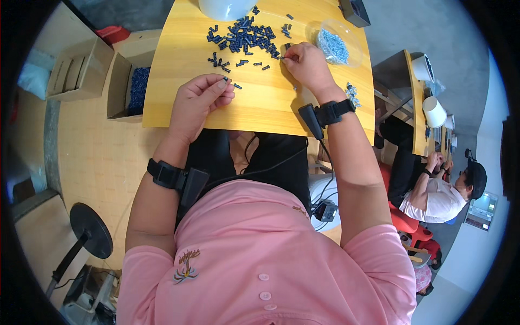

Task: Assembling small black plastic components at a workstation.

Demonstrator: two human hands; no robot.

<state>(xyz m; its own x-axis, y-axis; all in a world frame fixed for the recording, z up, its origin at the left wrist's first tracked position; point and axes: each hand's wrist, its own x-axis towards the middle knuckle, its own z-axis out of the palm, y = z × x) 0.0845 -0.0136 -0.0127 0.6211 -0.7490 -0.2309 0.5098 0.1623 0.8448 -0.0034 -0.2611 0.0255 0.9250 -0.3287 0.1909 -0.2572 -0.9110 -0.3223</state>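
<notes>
My left hand [199, 98] is above the near left part of the wooden table, its thumb and forefinger closed on a small dark blue plastic piece [226, 79]. Just beyond those fingertips shows another such piece [238, 86]. Farther right, my right hand [310, 66] reaches to the edge of a pile of small dark blue plastic pieces [246, 36]. Its fingers are pinched together at a tiny dark piece; whether they grip it or only touch it is too small to see. Beside this hand stands a round clear tub [355, 51] of light blue bits [332, 46].
Light blue bits [352, 95] lie loose by the right edge of the table [260, 116]. A white container [226, 7] and a dark box [355, 12] stand at the far edge. Left of the table is a cardboard box [119, 89] of blue pieces. A co-worker [433, 197] sits right.
</notes>
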